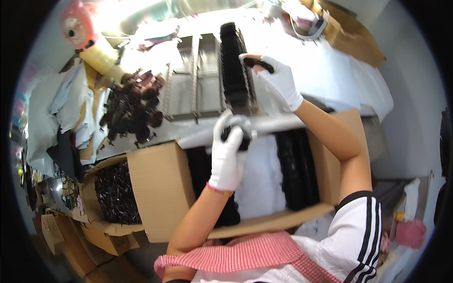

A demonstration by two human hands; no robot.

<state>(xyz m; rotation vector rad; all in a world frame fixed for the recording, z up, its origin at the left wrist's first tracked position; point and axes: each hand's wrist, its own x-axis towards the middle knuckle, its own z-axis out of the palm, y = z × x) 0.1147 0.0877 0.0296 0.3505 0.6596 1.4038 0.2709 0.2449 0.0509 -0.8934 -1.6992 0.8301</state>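
My left hand (226,155), in a white glove, is closed around a dark piece (244,143) that its fingers partly hide. It is just in front of the near end of a metal rack. Above the rack's right side, my right hand (278,82), also white-gloved with bare fingertips, pinches a thin dark brown, curved piece (262,64). Beside it, a tightly packed row of black pieces (233,66) fills one channel of the metal rack (195,75); the other channels show bare metal. The exact kind of these pieces cannot be made out.
A heap of glossy dark brown pieces (134,106) lies left of the rack. Below my hands stands an open cardboard box (160,193) with black rows and white sheeting (259,179). Another box (87,198) of dark pieces is at left. A pink fan (73,30) stands far left.
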